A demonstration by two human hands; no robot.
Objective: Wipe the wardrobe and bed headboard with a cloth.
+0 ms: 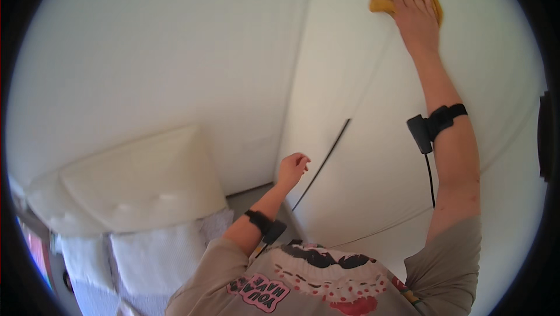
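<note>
High at the upper right, my right hand (416,16) presses a folded, rumpled yellow-orange cloth (382,4) against a tall white panel (356,65), which looks like a cabinet door. Its fingers are spread over the cloth, and the arm is stretched far up. My left hand (293,168) hangs lower, near the middle, with loosely bent fingers and nothing seen in it. Just right of it, a long thin black strip (322,163), like a door handle, runs along the panel. The left hand seems apart from the strip.
A bed with a cream padded headboard (140,170) and pale pillows (157,252) stands at the lower left. A plain white wall (157,53) rises behind it. A narrow gap of grey floor (248,202) shows between bed and panel. Black straps with devices (440,123) sit on both forearms.
</note>
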